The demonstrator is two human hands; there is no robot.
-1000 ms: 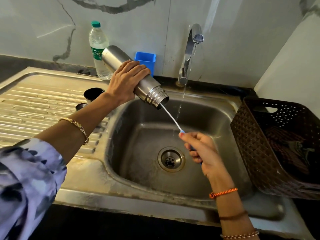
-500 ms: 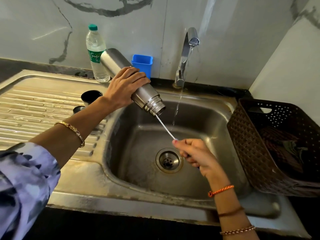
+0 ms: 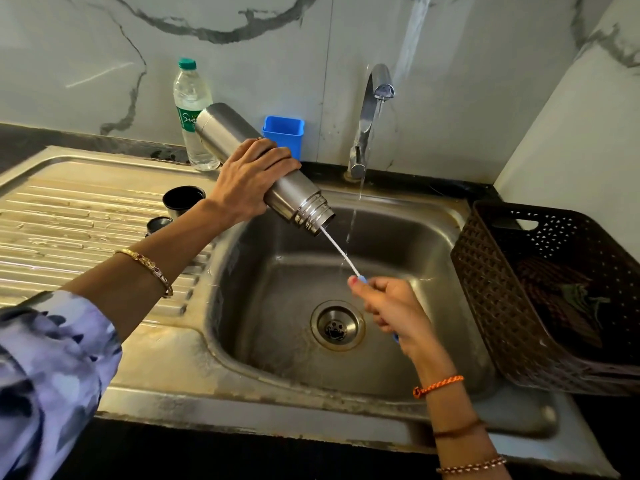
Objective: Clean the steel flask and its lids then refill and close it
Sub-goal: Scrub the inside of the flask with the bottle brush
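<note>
Over the last second the thin white-stemmed bottle brush with a blue handle point(image 3: 341, 251) has hardly shifted in the mouth of the cylindrical steel flask point(image 3: 263, 168), so scrubbing the inside seems ongoing, with rinsing, refilling and closing still ahead. The left hand point(image 3: 249, 178) grips the flask, tilted mouth-down over the steel sink basin point(image 3: 433, 237); the right hand point(image 3: 391, 310) has its fingers curled round the brush handle. Count: one flask, one brush, two dark lids, the larger point(image 3: 183, 199) and the smaller point(image 3: 158, 224), on the left drainboard, one running tap point(image 3: 369, 116).
</note>
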